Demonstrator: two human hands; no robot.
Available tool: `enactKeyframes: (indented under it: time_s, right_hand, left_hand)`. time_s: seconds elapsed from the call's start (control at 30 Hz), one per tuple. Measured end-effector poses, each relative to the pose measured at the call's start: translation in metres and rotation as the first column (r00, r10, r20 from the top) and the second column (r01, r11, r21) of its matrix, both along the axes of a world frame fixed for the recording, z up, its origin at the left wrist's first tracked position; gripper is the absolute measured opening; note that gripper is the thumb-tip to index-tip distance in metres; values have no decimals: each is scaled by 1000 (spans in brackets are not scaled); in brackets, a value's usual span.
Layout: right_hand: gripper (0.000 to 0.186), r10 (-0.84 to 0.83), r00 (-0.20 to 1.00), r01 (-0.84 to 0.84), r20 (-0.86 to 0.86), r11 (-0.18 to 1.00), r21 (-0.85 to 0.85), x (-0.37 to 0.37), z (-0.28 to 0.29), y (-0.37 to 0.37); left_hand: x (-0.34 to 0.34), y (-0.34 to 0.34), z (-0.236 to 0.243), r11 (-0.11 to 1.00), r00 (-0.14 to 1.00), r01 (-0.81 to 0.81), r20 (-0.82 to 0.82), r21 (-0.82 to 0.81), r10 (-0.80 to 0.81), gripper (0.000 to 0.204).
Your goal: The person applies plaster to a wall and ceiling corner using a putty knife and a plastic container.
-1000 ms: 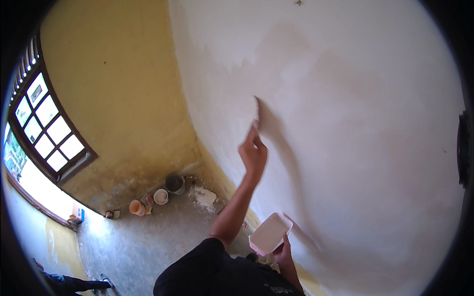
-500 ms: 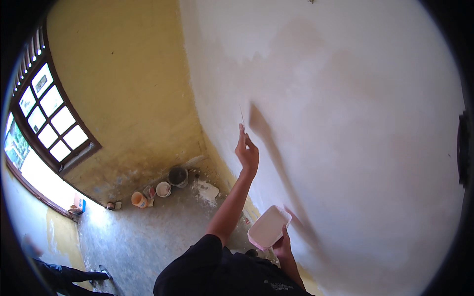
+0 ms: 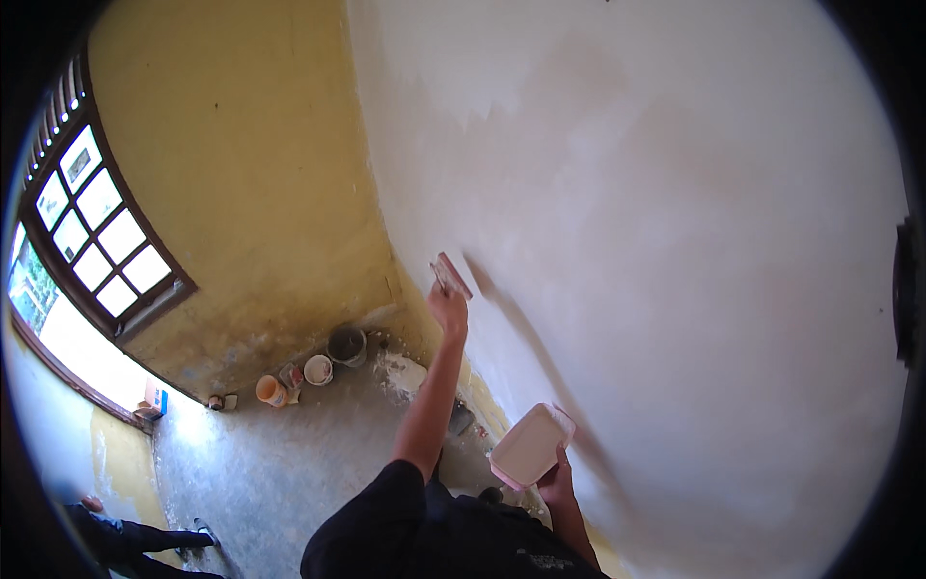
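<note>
My left hand (image 3: 448,307) is closed on a putty knife (image 3: 453,276), its wide, reddish blade held close to the whitish wall (image 3: 675,318); I cannot tell whether the blade touches. The arm reaches out toward the corner of the room. Closer to my body, my right hand (image 3: 555,480) grips the right side of a shallow, pale pink rectangular tub (image 3: 531,446). The tub is tilted, with a smooth, light pinkish surface facing up. Faint, darker damp-looking patches spread over the upper wall.
A yellow wall (image 3: 231,145) with a barred window (image 3: 101,232) stands at left. Along its foot are an orange bucket (image 3: 271,391), a white bucket (image 3: 318,370) and a dark bucket (image 3: 347,346). White residue (image 3: 402,372) lies on the floor. Another person (image 3: 125,540) is at lower left.
My left hand has moved down and slightly left with the putty knife, whose blade has turned from edge-on to show its broad side. The tub has shifted slightly right.
</note>
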State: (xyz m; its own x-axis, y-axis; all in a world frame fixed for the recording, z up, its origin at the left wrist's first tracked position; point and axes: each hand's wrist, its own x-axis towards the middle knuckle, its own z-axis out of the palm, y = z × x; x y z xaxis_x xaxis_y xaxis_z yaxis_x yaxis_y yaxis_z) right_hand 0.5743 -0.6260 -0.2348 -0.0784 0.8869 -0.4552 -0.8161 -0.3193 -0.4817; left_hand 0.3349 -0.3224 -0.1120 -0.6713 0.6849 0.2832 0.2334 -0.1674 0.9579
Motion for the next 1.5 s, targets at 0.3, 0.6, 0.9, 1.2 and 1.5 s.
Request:
enactKeyframes:
  time_s: [0.3, 0.6, 0.9, 1.2, 1.5]
  right_hand:
    - [48, -45, 999, 45, 6, 998, 41, 1, -7, -8]
    - [46, 54, 998, -55, 41, 998, 31, -10, -3, 2]
    - [44, 51, 998, -53, 45, 998, 32, -23, -7, -1]
    - [48, 3, 1000, -4, 16, 995, 101, -15, -1, -4]
    - [44, -68, 997, 68, -21, 998, 7, -19, -4, -10]
  left_hand:
    - [93, -54, 145, 957, 986, 161, -84, 243, -144, 28]
    - [115, -189, 126, 674, 823, 566, -372, 476, -428, 28]
    - [117, -72, 157, 817, 889, 263, -459, 514, 2, 49]
    - [87, -117, 41, 835, 922, 247, -385, 492, -45, 23]
    - [-25, 99, 99, 979, 996, -83, -17, 189, 88, 38]
